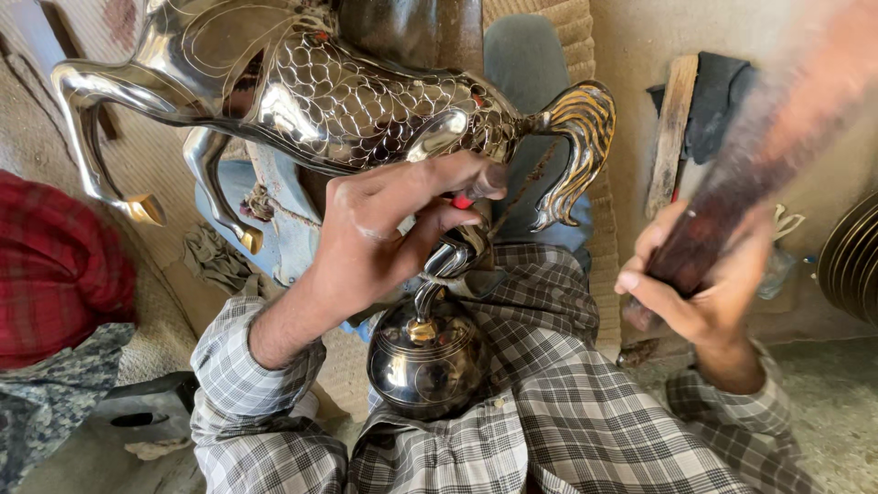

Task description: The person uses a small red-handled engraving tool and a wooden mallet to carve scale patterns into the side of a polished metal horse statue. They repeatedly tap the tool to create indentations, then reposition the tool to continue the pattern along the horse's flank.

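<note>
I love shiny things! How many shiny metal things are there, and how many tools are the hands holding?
Shiny metal horse: 1
Round metal pot: 1
Wooden mallet, blurred, in right hand: 1
Thin red-handled tool in left hand: 1
Total: 4

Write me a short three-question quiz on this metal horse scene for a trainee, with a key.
1. True or false: the left hand rests against the metal horse.
2. Which does the right hand hold: (a) a dark wooden handle, (b) a cloth, (c) nothing?
3. What colour are the horse's hooves and tail?

Key
1. True. It pinches a thin tool with a red part against the horse's scaled body.
2. (a). The handle is blurred and raised above the hand.
3. Gold, against a silver body.
</note>
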